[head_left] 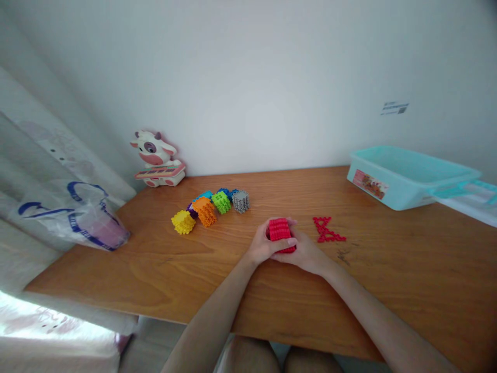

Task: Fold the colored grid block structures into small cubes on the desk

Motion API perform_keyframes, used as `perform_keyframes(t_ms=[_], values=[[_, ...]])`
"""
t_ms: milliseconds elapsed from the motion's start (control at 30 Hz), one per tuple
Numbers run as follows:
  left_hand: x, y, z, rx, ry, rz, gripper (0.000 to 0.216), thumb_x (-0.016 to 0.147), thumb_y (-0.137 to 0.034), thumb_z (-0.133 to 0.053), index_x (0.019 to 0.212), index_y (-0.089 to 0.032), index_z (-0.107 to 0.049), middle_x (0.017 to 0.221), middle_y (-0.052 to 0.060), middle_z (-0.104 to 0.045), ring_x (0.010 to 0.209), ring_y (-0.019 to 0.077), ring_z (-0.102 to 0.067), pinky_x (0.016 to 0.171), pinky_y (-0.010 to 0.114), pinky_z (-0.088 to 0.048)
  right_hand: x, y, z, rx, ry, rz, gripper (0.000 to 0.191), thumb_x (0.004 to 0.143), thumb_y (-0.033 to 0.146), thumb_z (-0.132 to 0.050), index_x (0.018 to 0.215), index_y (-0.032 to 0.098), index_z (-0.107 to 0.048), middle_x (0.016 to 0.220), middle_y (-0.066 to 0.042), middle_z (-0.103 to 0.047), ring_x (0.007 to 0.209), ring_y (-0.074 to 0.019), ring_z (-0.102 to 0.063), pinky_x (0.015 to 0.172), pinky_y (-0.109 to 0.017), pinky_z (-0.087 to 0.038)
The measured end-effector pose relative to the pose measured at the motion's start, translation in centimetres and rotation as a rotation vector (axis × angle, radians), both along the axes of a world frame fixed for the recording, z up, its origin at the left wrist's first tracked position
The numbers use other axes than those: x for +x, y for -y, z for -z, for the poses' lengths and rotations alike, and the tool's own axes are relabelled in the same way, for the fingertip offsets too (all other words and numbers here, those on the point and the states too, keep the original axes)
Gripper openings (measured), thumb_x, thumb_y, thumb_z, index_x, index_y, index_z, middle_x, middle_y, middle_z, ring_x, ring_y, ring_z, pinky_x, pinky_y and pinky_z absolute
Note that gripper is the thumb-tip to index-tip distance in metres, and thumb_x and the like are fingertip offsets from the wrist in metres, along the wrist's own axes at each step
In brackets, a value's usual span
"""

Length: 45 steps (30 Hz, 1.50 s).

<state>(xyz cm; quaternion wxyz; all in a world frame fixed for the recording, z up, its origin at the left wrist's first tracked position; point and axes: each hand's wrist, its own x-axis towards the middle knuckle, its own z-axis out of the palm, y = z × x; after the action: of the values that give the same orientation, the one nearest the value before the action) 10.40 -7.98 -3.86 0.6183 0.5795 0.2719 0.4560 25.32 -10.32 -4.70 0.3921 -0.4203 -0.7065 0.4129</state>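
Note:
Both my hands close around a stack of red plastic pieces (280, 230) over the front middle of the table. My left hand (262, 244) wraps its left side, thumb laid across the front. From the right, my right hand (305, 251) cups the stack, with some fingers hidden behind and under it. Just right of my hands, a few loose red pieces (324, 230) lie flat on the wood. Farther left stand sorted stacks: yellow pieces (183, 222), orange pieces (205, 211), green pieces (221, 202) and grey pieces (240, 201), with blue and purple ones partly hidden behind.
A pale turquoise bin (404, 181) stands at the back right, its handle hanging toward the right edge. A cow toy with a keyboard (157, 160) sits at the back left. Near the left edge lies a clear plastic bag (97, 223) beside the curtain (46, 155).

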Motion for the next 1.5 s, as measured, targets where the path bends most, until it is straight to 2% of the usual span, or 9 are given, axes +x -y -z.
perform_keyframes(t_ms=[167, 267, 400, 467, 533, 767, 967, 1400, 1500], values=[[0.0, 0.2, 0.0, -0.004, 0.008, 0.005, 0.054, 0.066, -0.032, -0.086, 0.113, -0.017, -0.066, 0.125, 0.013, -0.067, 0.112, 0.0259, -0.064, 0.096, 0.038, -0.051, 0.2, 0.3, -1.0, -0.052, 0.008, -0.01, 0.052, 0.072, 0.036, -0.08, 0.118, 0.023, -0.06, 0.113, -0.007, -0.071, 0.1, -0.0261, -0.068, 0.09, -0.045, -0.054], [0.3, 0.0, 0.2, -0.124, 0.076, -0.003, 0.05, 0.068, -0.037, -0.084, 0.11, -0.015, -0.068, 0.123, 0.014, -0.068, 0.11, 0.0259, -0.065, 0.095, 0.038, -0.052, 0.0, 0.3, -1.8, -0.101, 0.004, -0.007, 0.048, 0.073, 0.038, -0.079, 0.116, 0.023, -0.062, 0.11, -0.006, -0.071, 0.097, -0.0242, -0.068, 0.088, -0.042, -0.055], [0.5, -0.6, 0.5, -0.369, 0.229, -0.055, 0.053, 0.068, -0.039, -0.084, 0.111, -0.017, -0.063, 0.113, 0.013, -0.072, 0.107, 0.0258, -0.068, 0.096, 0.041, -0.052, -0.8, 0.1, -2.1, -0.338, 0.045, 0.008, 0.031, 0.075, 0.043, -0.076, 0.094, 0.02, -0.067, 0.082, -0.003, -0.071, 0.071, -0.0171, -0.066, 0.063, -0.029, -0.055], [0.6, -0.9, 0.6, -0.416, 0.26, -0.058, 0.058, 0.065, -0.035, -0.087, 0.114, -0.018, -0.061, 0.113, 0.012, -0.072, 0.106, 0.0252, -0.068, 0.095, 0.041, -0.053, -1.1, 0.1, -2.0, -0.445, 0.051, 0.008, 0.032, 0.077, 0.048, -0.074, 0.083, 0.018, -0.066, 0.068, -0.001, -0.066, 0.059, -0.0134, -0.06, 0.051, -0.024, -0.049], [0.6, -0.9, 0.5, -0.416, 0.249, -0.031, 0.056, 0.062, -0.031, -0.088, 0.11, -0.017, -0.062, 0.114, 0.012, -0.072, 0.105, 0.0249, -0.069, 0.094, 0.04, -0.053, -1.3, 0.1, -1.8, -0.486, 0.021, 0.012, 0.034, 0.077, 0.051, -0.074, 0.08, 0.018, -0.066, 0.065, -0.001, -0.064, 0.058, -0.0122, -0.057, 0.048, -0.022, -0.047], [0.7, -0.7, 0.2, -0.408, 0.214, -0.069, 0.044, 0.065, -0.033, -0.086, 0.1, -0.017, -0.064, 0.1, 0.009, -0.074, 0.091, 0.0203, -0.07, 0.079, 0.031, -0.056, -0.8, 0.0, -1.4, -0.47, 0.032, 0.0, 0.035, 0.076, 0.051, -0.075, 0.087, 0.019, -0.066, 0.068, -0.002, -0.064, 0.06, -0.0128, -0.059, 0.047, -0.02, -0.048], [0.6, -1.0, 0.6, -0.383, 0.224, -0.076, 0.04, 0.07, -0.04, -0.082, 0.097, -0.016, -0.063, 0.086, 0.006, -0.071, 0.076, 0.0174, -0.069, 0.068, 0.028, -0.054, -0.9, 0.0, -1.9, -0.487, 0.102, -0.01, 0.037, 0.079, 0.055, -0.07, 0.079, 0.019, -0.063, 0.064, -0.001, -0.062, 0.055, -0.0123, -0.056, 0.044, -0.021, -0.045], [0.6, -0.9, 0.6, -0.455, 0.315, -0.102, 0.042, 0.066, -0.038, -0.086, 0.096, -0.019, -0.064, 0.084, 0.004, -0.07, 0.075, 0.0157, -0.068, 0.068, 0.028, -0.056, -0.5, 0.1, -2.2, -0.499, 0.111, -0.038, 0.045, 0.08, 0.064, -0.065, 0.085, 0.019, -0.06, 0.068, -0.001, -0.061, 0.058, -0.0126, -0.057, 0.046, -0.021, -0.046], [-0.3, -1.5, 0.4, -0.488, 0.353, -0.089, 0.037, 0.069, -0.041, -0.083, 0.091, -0.018, -0.066, 0.083, 0.004, -0.07, 0.075, 0.016, -0.068, 0.077, 0.034, -0.059, 0.3, 0.6, -2.4, -0.526, 0.09, -0.116, 0.047, 0.077, 0.062, -0.07, 0.094, 0.019, -0.061, 0.074, -0.001, -0.063, 0.063, -0.0124, -0.059, 0.049, -0.021, -0.048]])
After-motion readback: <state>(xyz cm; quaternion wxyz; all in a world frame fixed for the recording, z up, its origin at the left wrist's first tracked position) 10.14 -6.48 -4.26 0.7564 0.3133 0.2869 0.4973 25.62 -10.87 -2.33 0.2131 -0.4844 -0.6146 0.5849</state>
